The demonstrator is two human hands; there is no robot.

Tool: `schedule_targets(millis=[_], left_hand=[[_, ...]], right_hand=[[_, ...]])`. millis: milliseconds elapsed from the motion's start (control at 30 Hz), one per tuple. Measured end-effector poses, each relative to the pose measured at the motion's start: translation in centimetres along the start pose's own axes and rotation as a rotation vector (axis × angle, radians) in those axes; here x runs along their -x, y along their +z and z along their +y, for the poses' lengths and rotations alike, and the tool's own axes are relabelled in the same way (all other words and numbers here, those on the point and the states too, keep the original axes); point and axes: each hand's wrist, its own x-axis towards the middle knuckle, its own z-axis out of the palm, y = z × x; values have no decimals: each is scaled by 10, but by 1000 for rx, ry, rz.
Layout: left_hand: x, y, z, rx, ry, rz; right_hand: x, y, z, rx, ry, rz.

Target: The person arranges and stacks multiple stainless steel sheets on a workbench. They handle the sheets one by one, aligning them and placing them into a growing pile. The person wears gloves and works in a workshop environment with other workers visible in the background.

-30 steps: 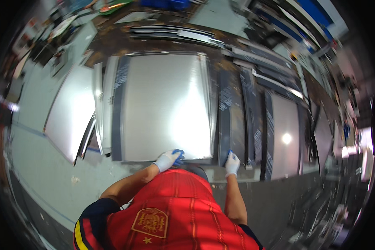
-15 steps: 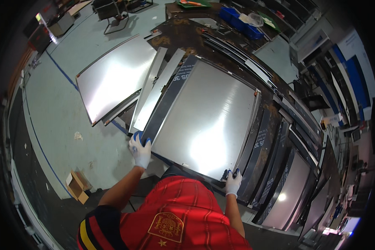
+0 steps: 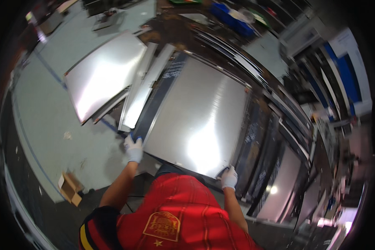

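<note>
A large shiny metal panel (image 3: 196, 112) lies on the worktable in front of me, with a dark film-covered sheet (image 3: 152, 110) showing along its left side. White gloves with blue fingertips cover both hands. My left hand (image 3: 133, 149) grips the near-left edge of the dark sheet, its fingertips partly hidden. At the panel's near-right corner, my right hand (image 3: 228, 178) is closed on the edge, thumb side toward the panel. Two narrow metal strips (image 3: 148, 89) and another shiny panel (image 3: 106, 73) lie to the left, the panel sticking out past the table.
Dark film-covered profiles (image 3: 248, 141) and a further metal panel (image 3: 281, 183) lie to the right. Long thin strips (image 3: 233, 56) are stacked at the far side, with blue bins (image 3: 231, 18) behind. An opened cardboard box (image 3: 71, 189) sits on the floor at left.
The whole view has shifted a little, so everything sits further left and is blurred. My right hand's fingers have drawn closer round the panel's corner; the left stays at the dark sheet's edge.
</note>
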Motion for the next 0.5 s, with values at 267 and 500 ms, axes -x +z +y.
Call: schedule_targets(millis=[267,500], left_hand=[[-28,-7,-21,-25,-94,-138],[-30,-9,-23,44,-57,-163]], right_hand=[[17,9,10,162,-22,38],[41,-10,8,-60,-6,161]])
